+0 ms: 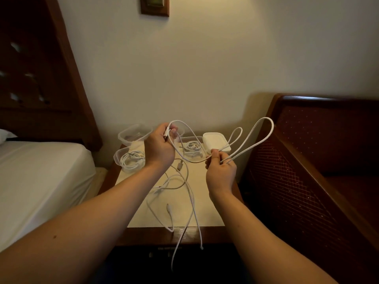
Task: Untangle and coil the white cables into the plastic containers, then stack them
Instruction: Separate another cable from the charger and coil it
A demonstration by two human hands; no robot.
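**Now coiling a loose cable, loop by loop**

From the head view, the left hand (pixel 159 143) is curling its fingers round one end of a white cable (pixel 189 138), with the plug sitting against the palm. The right hand (pixel 219 168) is pinching the same cable further along and gathering two loops that are standing up to the right, over the edge of the wooden bench (pixel 307 160). Between the hands the cable is sagging in a shallow curve above the surface (pixel 207 214).

More white cables (pixel 180 193) are lying tangled on the surface below, some trailing over its front edge. At the back, one container (pixel 128 160) on the left and another (pixel 192 147) in the middle are each already holding a coil; an empty container (pixel 134 134) is waiting behind, and a stack of lids (pixel 216 141) seems to be sitting on the right.

To do this step well, the person is probably best off keeping the loops even and small enough for the empty container, feeding slack from the left hand without twisting it. The risk lies in the loops springing open once released, so pressing the coil down into the container should help.
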